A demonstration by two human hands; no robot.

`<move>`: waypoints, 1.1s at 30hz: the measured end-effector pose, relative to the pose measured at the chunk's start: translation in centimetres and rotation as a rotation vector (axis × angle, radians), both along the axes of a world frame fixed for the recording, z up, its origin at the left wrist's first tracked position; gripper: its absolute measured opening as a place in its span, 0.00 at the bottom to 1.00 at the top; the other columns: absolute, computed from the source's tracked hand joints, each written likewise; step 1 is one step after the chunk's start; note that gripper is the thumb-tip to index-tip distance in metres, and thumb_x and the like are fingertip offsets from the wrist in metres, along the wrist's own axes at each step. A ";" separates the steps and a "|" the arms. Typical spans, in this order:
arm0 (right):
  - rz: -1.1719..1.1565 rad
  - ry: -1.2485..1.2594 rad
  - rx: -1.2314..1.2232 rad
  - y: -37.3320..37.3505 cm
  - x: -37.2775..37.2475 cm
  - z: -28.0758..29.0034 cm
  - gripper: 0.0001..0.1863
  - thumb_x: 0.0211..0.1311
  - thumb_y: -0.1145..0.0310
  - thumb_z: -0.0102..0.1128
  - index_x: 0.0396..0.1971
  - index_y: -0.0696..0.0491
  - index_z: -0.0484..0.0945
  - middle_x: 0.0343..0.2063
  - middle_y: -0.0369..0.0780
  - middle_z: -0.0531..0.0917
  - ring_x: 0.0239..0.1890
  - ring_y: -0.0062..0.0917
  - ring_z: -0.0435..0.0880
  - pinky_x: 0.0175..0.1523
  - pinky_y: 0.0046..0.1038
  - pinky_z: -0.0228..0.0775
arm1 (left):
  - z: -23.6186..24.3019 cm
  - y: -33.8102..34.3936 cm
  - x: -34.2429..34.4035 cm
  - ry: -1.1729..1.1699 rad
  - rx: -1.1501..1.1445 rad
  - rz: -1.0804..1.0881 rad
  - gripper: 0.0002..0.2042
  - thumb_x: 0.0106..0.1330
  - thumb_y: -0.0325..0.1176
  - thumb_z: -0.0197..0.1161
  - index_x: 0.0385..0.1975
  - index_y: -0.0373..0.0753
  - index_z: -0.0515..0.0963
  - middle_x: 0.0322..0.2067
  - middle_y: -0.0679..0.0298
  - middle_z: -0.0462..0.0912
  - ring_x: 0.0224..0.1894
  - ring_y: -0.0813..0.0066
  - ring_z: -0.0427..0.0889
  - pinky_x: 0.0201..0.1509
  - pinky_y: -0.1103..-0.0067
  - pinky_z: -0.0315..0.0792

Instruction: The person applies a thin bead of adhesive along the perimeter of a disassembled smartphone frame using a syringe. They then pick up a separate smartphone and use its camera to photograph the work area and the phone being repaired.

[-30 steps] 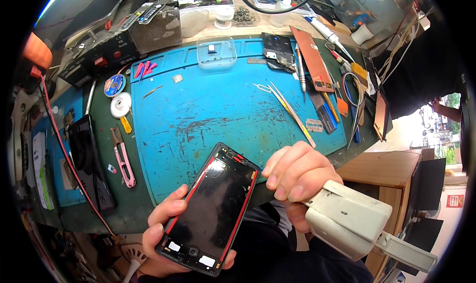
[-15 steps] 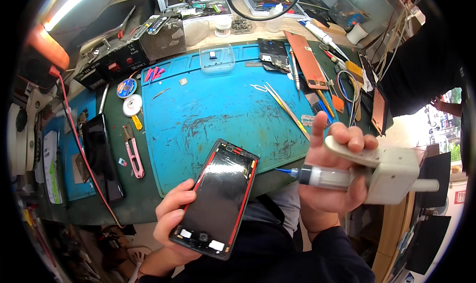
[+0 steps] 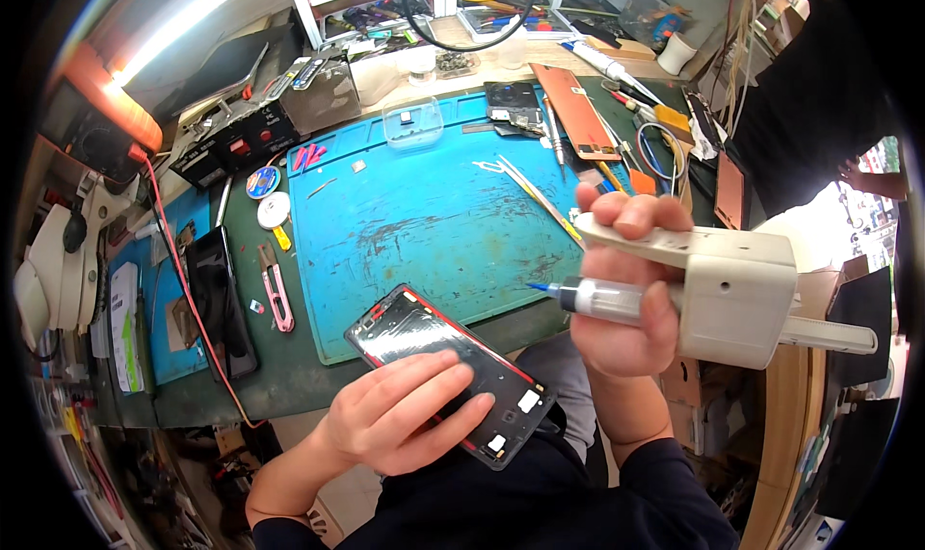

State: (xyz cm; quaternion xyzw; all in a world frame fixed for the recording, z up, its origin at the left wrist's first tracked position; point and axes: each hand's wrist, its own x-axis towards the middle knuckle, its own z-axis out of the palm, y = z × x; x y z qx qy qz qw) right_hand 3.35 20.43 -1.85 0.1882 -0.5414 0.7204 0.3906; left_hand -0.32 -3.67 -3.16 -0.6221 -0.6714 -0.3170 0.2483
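Note:
A black phone frame point(image 3: 487, 410), with red strips along its long edges and white patches at its lower end, tilts over my lap at the table's near edge. Across its face lie the fingers of my left hand point(image 3: 409, 415), which grips it; the thumb is hidden. My right hand point(image 3: 617, 338), raised to the right, is closed around a cream-coloured glue dispenser gun point(image 3: 737, 295). Its clear syringe point(image 3: 609, 301) ends in a thin blue tip point(image 3: 541, 287), which points left, above the phone frame and apart from it.
A blue work mat point(image 3: 405, 232) covers the table's middle. On it lie tweezers point(image 3: 530, 194) and a clear plastic box point(image 3: 412, 124). Pink-handled cutters point(image 3: 277, 295) and a dark phone point(image 3: 220, 300) lie left. Orange-brown panels point(image 3: 575, 112) and tools crowd the far right.
The phone frame has turned counterclockwise, its upper end now toward the left. My left fingers have gone from its left edge to across its face. The dispenser gun sits slightly higher and further left.

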 end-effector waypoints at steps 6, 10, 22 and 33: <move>0.158 -0.174 0.082 -3.1 -1.4 0.3 0.32 0.65 0.50 0.65 0.63 0.47 0.67 0.49 0.36 0.74 0.59 0.32 0.73 0.75 0.49 0.54 | -0.9 -1.5 0.8 -0.036 -0.185 0.108 0.11 0.66 0.28 0.61 0.46 0.39 0.84 0.49 0.58 0.87 0.53 0.60 0.87 0.62 0.65 0.78; 0.255 -0.194 0.093 -5.0 -3.0 0.4 0.26 0.64 0.53 0.69 0.56 0.45 0.70 0.48 0.36 0.73 0.58 0.31 0.73 0.73 0.49 0.58 | -2.0 -2.5 0.4 -0.059 -0.135 0.119 0.11 0.67 0.28 0.59 0.47 0.38 0.83 0.49 0.56 0.87 0.53 0.60 0.87 0.61 0.66 0.78; 0.182 -0.236 0.256 -7.0 -4.7 0.0 0.15 0.68 0.65 0.65 0.49 0.44 0.70 0.43 0.36 0.73 0.51 0.29 0.76 0.65 0.43 0.69 | -2.8 -2.8 -0.2 -0.124 -0.049 0.082 0.11 0.70 0.30 0.55 0.47 0.36 0.81 0.50 0.56 0.87 0.54 0.63 0.86 0.61 0.70 0.78; 0.176 -0.222 0.371 -7.0 -5.2 -0.2 0.15 0.69 0.61 0.66 0.47 0.45 0.71 0.42 0.36 0.74 0.48 0.29 0.76 0.58 0.39 0.71 | -3.1 -2.9 -0.3 -0.156 -0.009 0.078 0.13 0.72 0.32 0.51 0.49 0.37 0.80 0.51 0.56 0.86 0.54 0.63 0.86 0.62 0.70 0.77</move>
